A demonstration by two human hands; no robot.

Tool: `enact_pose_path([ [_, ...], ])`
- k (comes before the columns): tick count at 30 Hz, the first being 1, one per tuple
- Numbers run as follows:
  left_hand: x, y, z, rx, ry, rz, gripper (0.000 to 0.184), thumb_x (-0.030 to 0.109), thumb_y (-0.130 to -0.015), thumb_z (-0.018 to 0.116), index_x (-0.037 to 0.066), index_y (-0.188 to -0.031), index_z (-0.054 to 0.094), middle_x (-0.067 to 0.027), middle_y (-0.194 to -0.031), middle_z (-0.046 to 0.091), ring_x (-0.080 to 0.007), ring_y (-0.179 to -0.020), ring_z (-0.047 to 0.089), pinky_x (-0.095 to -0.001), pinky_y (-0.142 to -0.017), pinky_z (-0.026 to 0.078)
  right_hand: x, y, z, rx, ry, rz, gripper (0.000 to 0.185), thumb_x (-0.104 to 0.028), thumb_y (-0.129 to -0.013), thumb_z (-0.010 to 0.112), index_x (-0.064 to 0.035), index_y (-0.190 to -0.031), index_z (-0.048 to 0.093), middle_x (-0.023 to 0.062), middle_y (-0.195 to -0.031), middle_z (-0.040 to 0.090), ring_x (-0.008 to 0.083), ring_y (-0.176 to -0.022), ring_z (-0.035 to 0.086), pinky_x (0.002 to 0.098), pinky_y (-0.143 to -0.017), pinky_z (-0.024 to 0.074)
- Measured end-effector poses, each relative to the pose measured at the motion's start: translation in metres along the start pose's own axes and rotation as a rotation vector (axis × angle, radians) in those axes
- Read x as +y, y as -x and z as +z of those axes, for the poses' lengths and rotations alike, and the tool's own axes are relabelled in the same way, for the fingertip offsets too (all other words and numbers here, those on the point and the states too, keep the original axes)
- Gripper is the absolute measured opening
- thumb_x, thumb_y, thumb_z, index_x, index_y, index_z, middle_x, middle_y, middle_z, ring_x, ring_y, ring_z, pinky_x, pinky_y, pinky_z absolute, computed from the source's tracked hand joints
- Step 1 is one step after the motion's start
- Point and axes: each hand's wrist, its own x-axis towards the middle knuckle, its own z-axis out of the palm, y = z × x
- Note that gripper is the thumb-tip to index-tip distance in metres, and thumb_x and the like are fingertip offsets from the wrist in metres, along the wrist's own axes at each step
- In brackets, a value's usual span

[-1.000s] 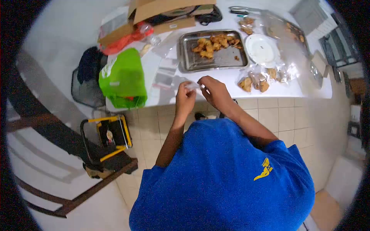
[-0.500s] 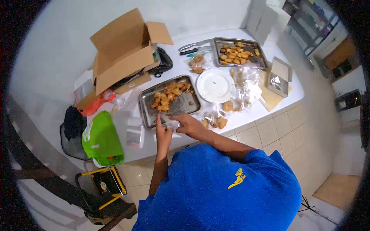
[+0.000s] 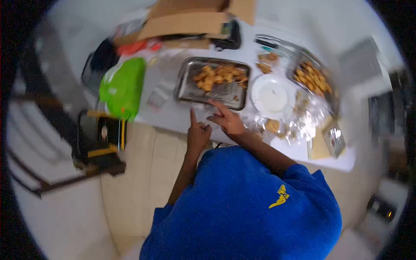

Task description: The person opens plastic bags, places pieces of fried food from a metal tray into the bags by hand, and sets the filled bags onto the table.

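Observation:
My left hand point(image 3: 199, 135) is in front of the metal tray, index finger stretched forward and the other fingers curled in. Close by on the right, my right hand point(image 3: 229, 123) has its index finger reaching to the tray's front rim and its thumb pointing left. Between them a thin clear plastic bag point(image 3: 203, 111) shows faintly, blurred, with its edges at my fingers. Brown fried pieces point(image 3: 219, 77) are heaped in the back of the metal tray point(image 3: 190, 94), whose front part is greasy.
A white plate point(image 3: 273, 99) lies right of the tray, near bagged fried pieces point(image 3: 273, 125). Behind are a second tray of pieces point(image 3: 312, 78), knives point(image 3: 266, 43) and a cardboard box point(image 3: 182, 26). A green bag point(image 3: 123, 89) sits at the table's left end.
The view has turned, so the table looks rotated and shifted in the picture. My hands have moved slightly apart, and the clear bag between them shows less distinctly.

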Motion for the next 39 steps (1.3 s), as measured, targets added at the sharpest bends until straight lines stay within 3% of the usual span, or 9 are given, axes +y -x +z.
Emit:
enact_pose_path([
  [7, 0.017, 0.029, -0.023, 0.194, -0.112, -0.084, 0.090, 0.008, -0.075, 0.058, 0.006, -0.142, -0.002, -0.0096, -0.062, 0.055, -0.0269, -0.055, 0.057, -0.0398, -0.055, 0.047, -0.006, -0.022, 0.027, -0.134, 0.129, -0.134, 0.020, -0.003, -0.072, 0.065, -0.0089, -0.091, 0.069, 0.0135, -0.133, 0.041, 0.0258, -0.094, 0.062, 0.0324, -0.074, 0.0512],
  [8, 0.018, 0.035, -0.025, 0.209, -0.111, -0.097, 0.090, 0.008, -0.075, 0.058, 0.006, -0.142, -0.002, -0.0096, -0.062, 0.055, -0.0268, -0.055, 0.057, -0.0397, -0.055, 0.047, -0.010, -0.022, 0.029, -0.306, -0.124, 0.108, 0.016, -0.008, -0.075, 0.066, -0.0078, -0.091, 0.069, 0.0133, -0.122, 0.052, 0.0251, -0.081, 0.065, 0.0330, -0.070, 0.0517],
  [13, 0.007, 0.062, -0.040, 0.359, 0.059, -0.015, 0.080, 0.014, -0.077, 0.061, 0.005, -0.142, 0.016, -0.0060, -0.059, 0.051, -0.0209, -0.051, 0.054, -0.0350, -0.053, 0.046, -0.013, -0.041, 0.055, -0.457, -0.226, 0.146, 0.024, -0.017, -0.070, 0.074, -0.0056, -0.092, 0.069, 0.0115, -0.087, 0.066, 0.0210, -0.074, 0.065, 0.0304, -0.065, 0.0509],
  [17, -0.059, 0.078, -0.055, 0.905, -0.245, -0.077, 0.072, 0.025, -0.080, 0.065, 0.005, -0.138, 0.026, -0.0102, -0.091, 0.057, -0.0192, -0.089, 0.055, -0.0343, -0.074, 0.046, -0.030, -0.059, 0.054, -0.491, -0.263, 0.117, 0.029, -0.023, -0.068, 0.076, -0.0059, -0.090, 0.069, 0.0118, -0.092, 0.066, 0.0216, -0.072, 0.065, 0.0300, -0.067, 0.0511],
  [23, -0.112, 0.067, -0.058, 0.522, 1.091, -0.323, 0.066, 0.027, -0.083, 0.065, 0.007, -0.135, 0.030, -0.0113, -0.114, 0.054, -0.0199, -0.110, 0.049, -0.0331, -0.088, 0.043, -0.023, -0.072, 0.061, -0.573, -0.296, 0.147, 0.032, -0.026, -0.068, 0.076, -0.0078, -0.093, 0.068, 0.0099, -0.092, 0.065, 0.0183, -0.065, 0.062, 0.0292, -0.065, 0.0506],
  [28, -0.134, 0.056, -0.074, 0.519, 0.774, -0.267, 0.048, 0.019, -0.079, 0.067, 0.005, -0.120, 0.047, -0.0112, -0.111, 0.055, -0.0207, -0.100, 0.053, -0.0356, -0.085, 0.045, -0.018, -0.075, 0.066, -0.642, -0.233, 0.227, 0.023, -0.021, -0.071, 0.073, -0.0095, -0.091, 0.069, 0.0093, -0.082, 0.065, 0.0191, -0.064, 0.060, 0.0306, -0.063, 0.0497],
  [31, -0.109, 0.052, -0.083, 0.800, -0.105, -0.115, 0.056, 0.019, -0.073, 0.072, 0.000, -0.118, 0.046, -0.0148, -0.109, 0.053, -0.0274, -0.107, 0.049, -0.0406, -0.091, 0.039, -0.017, -0.078, 0.073, -0.575, -0.176, 0.087, 0.018, -0.018, -0.072, 0.070, -0.0089, -0.088, 0.068, 0.0099, -0.077, 0.063, 0.0236, -0.066, 0.060, 0.0332, -0.063, 0.0489],
  [32, -0.111, 0.052, -0.083, 0.748, -0.217, -0.075, 0.078, 0.028, -0.065, 0.078, 0.001, -0.126, 0.039, -0.0196, -0.127, 0.041, -0.0344, -0.120, 0.037, -0.0450, -0.101, 0.028, -0.020, -0.081, 0.074, -0.552, -0.110, 0.003, 0.018, -0.018, -0.072, 0.069, -0.0084, -0.087, 0.068, 0.0103, -0.078, 0.062, 0.0256, -0.067, 0.060, 0.0343, -0.064, 0.0489],
  [39, -0.071, 0.025, -0.080, 0.483, -0.136, 0.297, 0.123, 0.047, -0.051, 0.083, 0.004, -0.140, 0.009, -0.0216, -0.144, 0.013, -0.0376, -0.131, 0.018, -0.0490, -0.106, 0.017, -0.066, -0.104, 0.071, -0.570, 0.099, -0.212, 0.019, -0.010, -0.070, 0.064, -0.0071, -0.089, 0.066, 0.0095, -0.085, 0.061, 0.0273, -0.075, 0.060, 0.0387, -0.068, 0.0489],
])
